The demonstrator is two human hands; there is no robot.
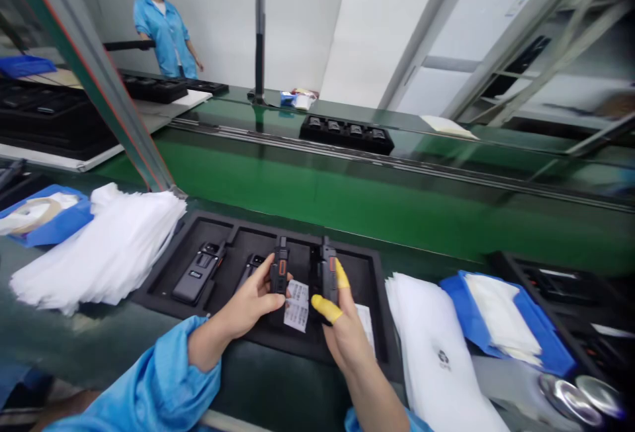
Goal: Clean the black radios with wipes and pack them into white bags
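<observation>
My left hand grips a black two-way radio on edge, its orange-ringed side button facing me. In my right hand, with yellow finger cots on thumb and forefinger, is a second black radio, also upright. A white printed label sheet hangs between the hands, by my left fingertips; whether they pinch it I cannot tell. Below lies a black foam tray with compartments. One radio rests in its left compartment, and another is partly hidden behind my left hand.
Stacked white sleeves lie left of the tray, beside a blue bin holding tape. Right of it are white bags, another blue bin and black trays. A green belt runs behind. A person stands beyond.
</observation>
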